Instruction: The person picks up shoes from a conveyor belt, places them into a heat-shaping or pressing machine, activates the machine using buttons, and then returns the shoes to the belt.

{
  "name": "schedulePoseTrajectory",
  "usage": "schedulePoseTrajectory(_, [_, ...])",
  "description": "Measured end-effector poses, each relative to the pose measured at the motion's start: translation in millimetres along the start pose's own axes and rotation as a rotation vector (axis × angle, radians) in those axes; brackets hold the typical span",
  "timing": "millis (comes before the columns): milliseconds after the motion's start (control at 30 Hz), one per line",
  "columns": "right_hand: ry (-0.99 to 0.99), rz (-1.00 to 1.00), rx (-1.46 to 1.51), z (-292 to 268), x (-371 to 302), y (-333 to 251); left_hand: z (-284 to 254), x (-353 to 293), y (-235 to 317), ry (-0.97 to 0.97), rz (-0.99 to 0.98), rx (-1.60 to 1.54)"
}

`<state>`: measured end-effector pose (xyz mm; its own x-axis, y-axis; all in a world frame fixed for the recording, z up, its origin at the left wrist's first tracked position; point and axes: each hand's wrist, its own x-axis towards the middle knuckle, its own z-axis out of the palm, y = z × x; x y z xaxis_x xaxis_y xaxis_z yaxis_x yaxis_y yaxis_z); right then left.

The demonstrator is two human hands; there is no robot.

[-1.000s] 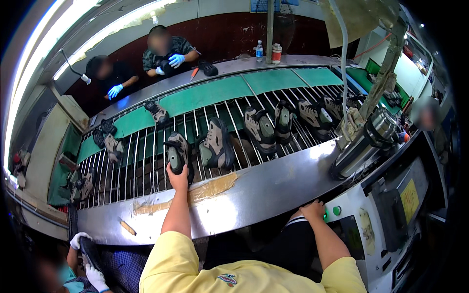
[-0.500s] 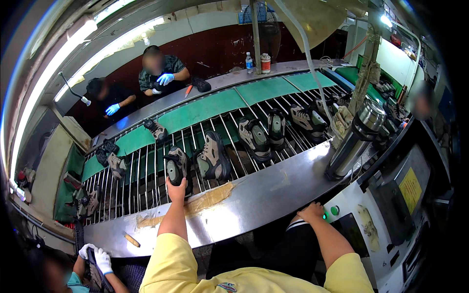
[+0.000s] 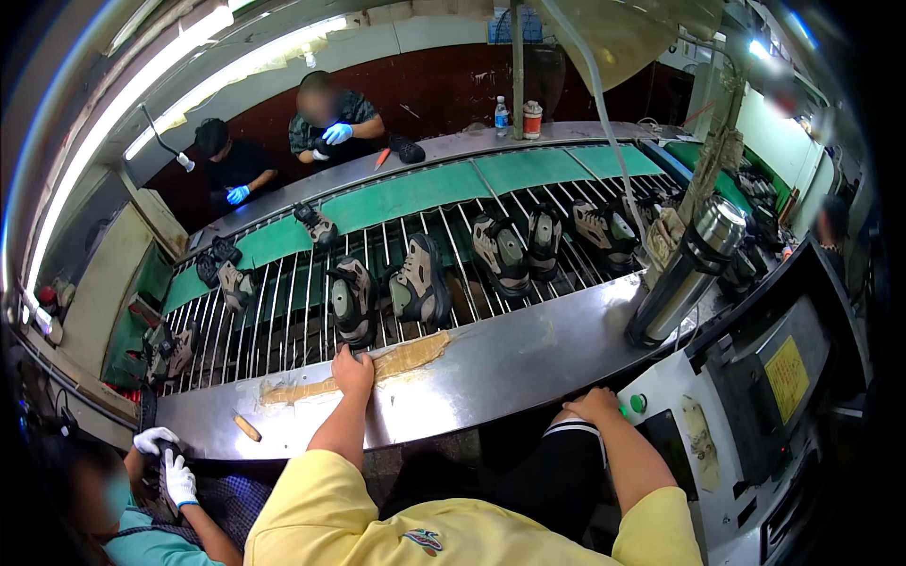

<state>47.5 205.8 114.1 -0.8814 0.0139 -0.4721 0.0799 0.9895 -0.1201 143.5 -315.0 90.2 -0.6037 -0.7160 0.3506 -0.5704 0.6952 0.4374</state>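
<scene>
My left hand [image 3: 353, 372] is at the inner edge of the metal ledge, just below a grey-and-black shoe [image 3: 351, 304]. Its fingers are curled around a small dark bit that I cannot make out, apart from most of the shoe. That shoe stands on the metal rods of the conveyor [image 3: 283, 325], its greenish inside facing up. A tan-and-black shoe [image 3: 421, 281] leans beside it on the right. My right hand [image 3: 593, 405] rests at my knee, beside a green button [image 3: 638, 404] on a white machine [image 3: 679, 377]; nothing shows in it, and its fingers are partly hidden.
More shoes [image 3: 500, 255] stand along the rods. A steel flask [image 3: 687, 274] stands on the metal ledge [image 3: 510, 368] at right; a small yellowish-handled tool [image 3: 247, 427] lies at left. Gloved people sit across the line, and a white-gloved person [image 3: 177, 479] works at lower left.
My left hand has drawn back toward me from the shoe's near end to the ledge. The shoe stays beside its neighbour on the rods. The whole view has shifted slightly.
</scene>
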Motion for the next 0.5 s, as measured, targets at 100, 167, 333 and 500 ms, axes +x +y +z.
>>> schedulePoseTrajectory(100, [-0.024,0.051,0.088,-6,6,-3,1,2,5,0.045,0.021,0.035])
schedulePoseTrajectory(167, [-0.019,0.117,0.116,-10,5,-7,2,4,5,0.114,0.044,0.085])
schedulePoseTrajectory(333, [0.159,0.184,0.112,-5,1,-16,7,6,-1,0.15,0.089,0.11])
schedulePoseTrajectory(500, [0.097,0.198,0.089,-8,3,-21,9,5,-4,0.149,0.102,0.127])
